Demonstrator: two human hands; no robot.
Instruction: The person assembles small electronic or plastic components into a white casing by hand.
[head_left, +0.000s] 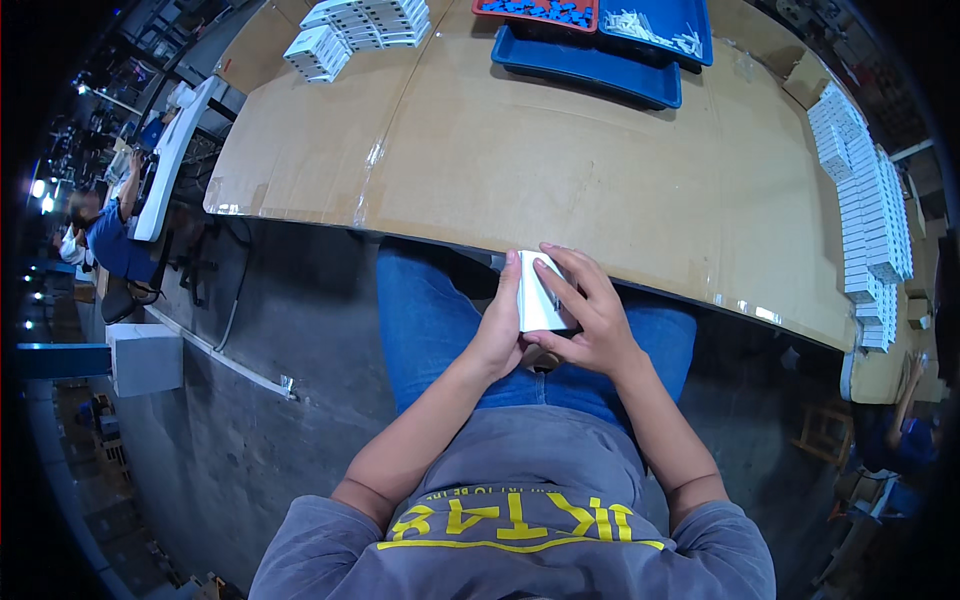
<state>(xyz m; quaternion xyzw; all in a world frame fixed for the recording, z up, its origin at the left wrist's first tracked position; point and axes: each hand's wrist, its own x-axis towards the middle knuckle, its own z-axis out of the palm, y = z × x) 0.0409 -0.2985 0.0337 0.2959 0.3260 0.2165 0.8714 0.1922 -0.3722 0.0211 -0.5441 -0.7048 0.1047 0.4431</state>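
Over my lap, just off the front edge of the table, I hold a small white box-shaped piece (pixel 536 300). My left hand (pixel 496 328) is closed along its left side, the thumb lying up that edge. From the right, my right hand (pixel 602 322) grips it too, with fingers across the top face and the thumb at the near end. The fingers cover much of the piece, and its underside is hidden.
The cardboard-covered table (pixel 500 160) carries stacked white pieces (pixel 365 28) at back left and more rows (pixel 868 210) along the right. Behind are a red tray (pixel 488 8) of blue parts, a blue tray (pixel 706 22) of white parts and a long blue tray (pixel 590 78). A co-worker (pixel 118 240) sits left.
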